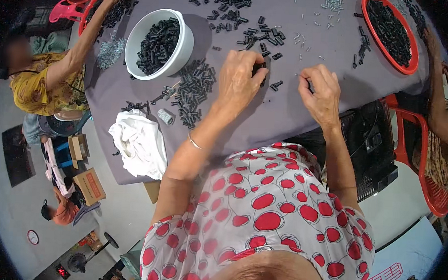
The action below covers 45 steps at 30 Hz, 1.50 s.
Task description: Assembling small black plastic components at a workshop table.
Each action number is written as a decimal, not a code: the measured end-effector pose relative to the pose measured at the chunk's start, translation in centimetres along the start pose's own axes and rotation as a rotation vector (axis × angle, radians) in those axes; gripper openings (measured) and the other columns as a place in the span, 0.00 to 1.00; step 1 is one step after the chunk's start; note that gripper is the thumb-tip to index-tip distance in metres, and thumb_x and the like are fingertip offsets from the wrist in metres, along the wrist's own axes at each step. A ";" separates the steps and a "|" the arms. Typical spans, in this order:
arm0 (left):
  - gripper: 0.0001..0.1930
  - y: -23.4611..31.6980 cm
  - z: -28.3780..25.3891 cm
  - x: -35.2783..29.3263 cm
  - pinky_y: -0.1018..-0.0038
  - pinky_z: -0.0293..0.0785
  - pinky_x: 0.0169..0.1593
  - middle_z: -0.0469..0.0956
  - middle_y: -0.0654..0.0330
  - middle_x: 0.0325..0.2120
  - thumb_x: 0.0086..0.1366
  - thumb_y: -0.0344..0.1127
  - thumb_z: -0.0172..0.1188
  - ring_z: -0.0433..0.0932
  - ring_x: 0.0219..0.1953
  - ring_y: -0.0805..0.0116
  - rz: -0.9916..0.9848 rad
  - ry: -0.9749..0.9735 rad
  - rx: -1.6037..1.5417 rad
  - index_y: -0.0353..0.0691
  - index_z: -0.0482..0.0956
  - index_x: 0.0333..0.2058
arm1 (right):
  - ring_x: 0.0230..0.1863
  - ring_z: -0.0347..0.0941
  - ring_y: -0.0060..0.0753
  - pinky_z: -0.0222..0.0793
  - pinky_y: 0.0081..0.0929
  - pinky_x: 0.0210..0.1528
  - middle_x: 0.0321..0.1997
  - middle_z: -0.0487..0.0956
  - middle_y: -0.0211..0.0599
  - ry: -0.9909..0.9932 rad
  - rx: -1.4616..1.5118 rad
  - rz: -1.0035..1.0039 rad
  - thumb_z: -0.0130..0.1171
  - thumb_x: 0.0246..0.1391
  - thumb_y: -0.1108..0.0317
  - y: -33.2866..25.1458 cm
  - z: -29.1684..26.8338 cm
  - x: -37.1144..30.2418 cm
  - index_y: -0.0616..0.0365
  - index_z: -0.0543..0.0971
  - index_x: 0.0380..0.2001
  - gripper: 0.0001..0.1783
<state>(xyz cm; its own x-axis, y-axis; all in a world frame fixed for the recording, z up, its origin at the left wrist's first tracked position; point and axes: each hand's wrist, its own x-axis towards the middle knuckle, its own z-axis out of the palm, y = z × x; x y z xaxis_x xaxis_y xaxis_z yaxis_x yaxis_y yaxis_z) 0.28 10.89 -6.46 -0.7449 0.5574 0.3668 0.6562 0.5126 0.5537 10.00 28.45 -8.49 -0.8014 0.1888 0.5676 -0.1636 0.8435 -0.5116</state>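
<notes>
My left hand (238, 82) is closed over the grey-covered table, its fingers curled round a small black plastic piece (259, 69) that they mostly hide. Just to its right, another black piece (275, 85) lies loose on the cloth. My right hand (320, 92) is held in a pinch, thumb against forefinger; a tiny pale tip shows there, too small to name. Beyond both hands lie scattered black pieces (256, 36) and small metal springs (302, 42). A pile of slim black parts (193, 89) sits left of my left wrist.
A white bowl (186, 48) full of black parts stands at the left, with a white cloth (139, 145) nearer me. At the far right is a red basket (413, 62) of black parts. Co-workers sit left, a yellow sleeve (37, 87) showing, and right, by a red chair (426, 188).
</notes>
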 end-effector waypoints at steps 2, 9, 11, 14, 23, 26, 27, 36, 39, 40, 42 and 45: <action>0.09 0.1 0.0 0.3 0.67 0.70 0.37 0.77 0.58 0.28 0.48 0.28 0.64 0.72 0.32 0.59 -0.015 -0.022 -0.020 0.37 0.76 0.30 | 0.27 0.69 0.35 0.59 0.32 0.32 0.25 0.71 0.30 0.001 0.002 0.009 0.60 0.38 0.77 0.2 0.0 -0.1 0.54 0.74 0.27 0.10; 0.08 0.1 -0.8 0.2 0.76 0.73 0.32 0.78 0.59 0.26 0.52 0.27 0.63 0.76 0.27 0.71 -0.109 -0.023 -0.175 0.36 0.78 0.32 | 0.28 0.69 0.36 0.60 0.32 0.32 0.26 0.72 0.30 -0.009 -0.017 0.024 0.60 0.39 0.76 0.1 0.2 -0.2 0.53 0.74 0.26 0.09; 0.06 0.1 -1.4 0.1 0.82 0.72 0.30 0.79 0.61 0.27 0.55 0.26 0.62 0.77 0.26 0.77 -0.095 0.080 -0.252 0.35 0.79 0.32 | 0.29 0.70 0.36 0.60 0.32 0.32 0.26 0.72 0.30 -0.016 -0.024 0.032 0.60 0.39 0.76 0.1 0.0 -0.2 0.53 0.74 0.26 0.09; 0.06 1.1 -3.2 -0.4 0.85 0.71 0.32 0.80 0.63 0.30 0.58 0.26 0.61 0.78 0.28 0.77 -0.587 0.097 -0.752 0.34 0.79 0.35 | 0.29 0.70 0.36 0.60 0.32 0.32 0.26 0.72 0.30 -0.015 -0.025 0.027 0.61 0.39 0.76 0.3 0.0 -0.2 0.53 0.74 0.26 0.09; 0.07 1.2 -3.0 -4.3 0.79 0.74 0.32 0.79 0.57 0.29 0.54 0.24 0.62 0.78 0.27 0.68 -0.251 0.008 -0.327 0.33 0.79 0.33 | 0.27 0.69 0.34 0.60 0.31 0.32 0.26 0.72 0.29 -0.027 -0.040 0.027 0.61 0.39 0.76 0.5 0.0 -0.3 0.52 0.74 0.26 0.09; 0.07 1.0 -3.0 -5.0 0.79 0.74 0.32 0.79 0.60 0.30 0.55 0.25 0.62 0.78 0.29 0.71 -0.370 0.026 -0.576 0.34 0.79 0.34 | 0.27 0.69 0.34 0.60 0.31 0.31 0.26 0.71 0.28 -0.017 -0.024 0.029 0.61 0.39 0.76 0.4 0.3 -0.3 0.52 0.74 0.26 0.09; 0.07 1.0 -3.1 -5.2 0.80 0.73 0.31 0.79 0.61 0.31 0.56 0.25 0.61 0.78 0.31 0.72 -0.476 0.045 -0.793 0.34 0.80 0.35 | 0.27 0.69 0.35 0.60 0.32 0.31 0.26 0.71 0.29 0.003 -0.022 0.028 0.61 0.39 0.76 0.4 0.3 -0.3 0.51 0.74 0.26 0.09; 0.13 1.2 -3.6 -6.6 0.82 0.74 0.31 0.79 0.56 0.34 0.58 0.23 0.60 0.79 0.33 0.70 -0.746 -0.004 -1.281 0.32 0.75 0.43 | 0.26 0.68 0.37 0.59 0.33 0.31 0.26 0.71 0.28 0.011 -0.032 -0.032 0.62 0.38 0.77 1.4 0.3 -0.5 0.50 0.71 0.30 0.14; 0.12 1.8 -3.6 -7.1 0.80 0.76 0.32 0.79 0.56 0.34 0.57 0.23 0.60 0.79 0.33 0.69 -0.782 0.012 -1.276 0.32 0.75 0.42 | 0.25 0.69 0.35 0.62 0.32 0.29 0.26 0.71 0.29 -0.023 -0.023 0.000 0.61 0.38 0.79 0.4 -0.2 -0.4 0.51 0.72 0.29 0.14; 0.13 1.8 -3.6 -7.3 0.80 0.76 0.32 0.79 0.56 0.34 0.57 0.22 0.60 0.79 0.33 0.69 -0.758 0.008 -1.245 0.32 0.75 0.42 | 0.25 0.69 0.34 0.63 0.29 0.28 0.26 0.72 0.30 -0.040 0.117 0.067 0.60 0.37 0.80 -0.6 -0.7 -0.3 0.52 0.72 0.28 0.13; 0.14 1.9 -3.6 -7.6 0.79 0.76 0.33 0.78 0.56 0.34 0.56 0.21 0.61 0.79 0.33 0.70 -0.739 0.005 -1.214 0.31 0.75 0.42 | 0.25 0.70 0.33 0.65 0.25 0.26 0.26 0.73 0.32 -0.082 0.270 0.087 0.59 0.37 0.83 -2.9 -1.7 0.2 0.54 0.73 0.27 0.13; 0.15 2.5 -3.7 -8.0 0.80 0.77 0.32 0.78 0.56 0.34 0.54 0.20 0.62 0.79 0.33 0.71 -0.715 0.071 -1.224 0.31 0.75 0.41 | 0.26 0.71 0.35 0.67 0.28 0.28 0.27 0.74 0.33 -0.090 0.385 -0.052 0.60 0.35 0.83 -5.6 -1.3 0.5 0.56 0.74 0.27 0.13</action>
<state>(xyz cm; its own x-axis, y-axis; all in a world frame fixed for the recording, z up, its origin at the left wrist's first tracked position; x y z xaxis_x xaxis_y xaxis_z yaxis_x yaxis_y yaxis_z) 7.44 5.34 -5.21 -0.8951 0.3703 -0.2482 -0.3489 -0.2354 0.9071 11.31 24.49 -4.48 -0.8308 0.0916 0.5490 -0.3952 0.5976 -0.6977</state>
